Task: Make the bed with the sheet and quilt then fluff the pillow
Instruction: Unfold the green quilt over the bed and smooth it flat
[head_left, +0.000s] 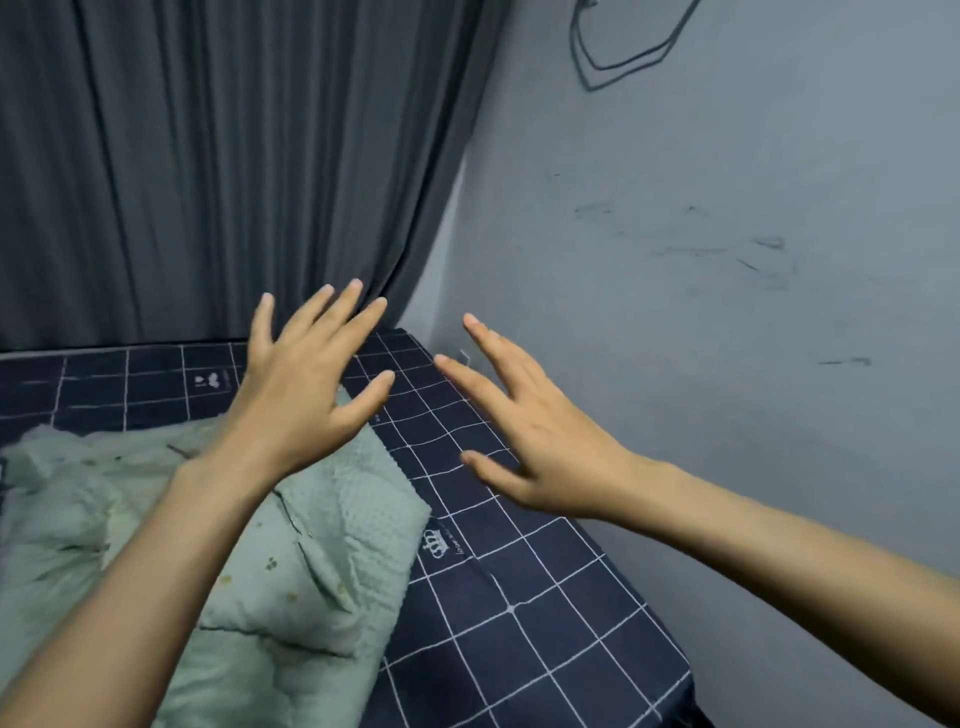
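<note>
The sheet (519, 623), navy with a white grid, already lies fairly flat over the mattress and runs right up to the grey wall (727, 312) on the right and the dark curtain (208, 156) at the far side. On it, filling the near left, sits the quilt (291, 571), pale green, heaped and creased, one waffle-textured corner folded over towards the right. I see no pillow from here.

My left hand (306, 395) and right hand (524, 441) both hover above the bed with fingers spread wide and straight, holding nothing, the left over the far edge of the quilt, the right over bare sheet near the wall.

I judge the quilt is the step in hand. To do it well I would bring both hands down onto the folded corner and its neighbouring edge, pinch the fabric firmly at two points well apart, then draw it towards the wall and the far end so the bunching opens out, smoothing outward rather than tugging from one spot.
</note>
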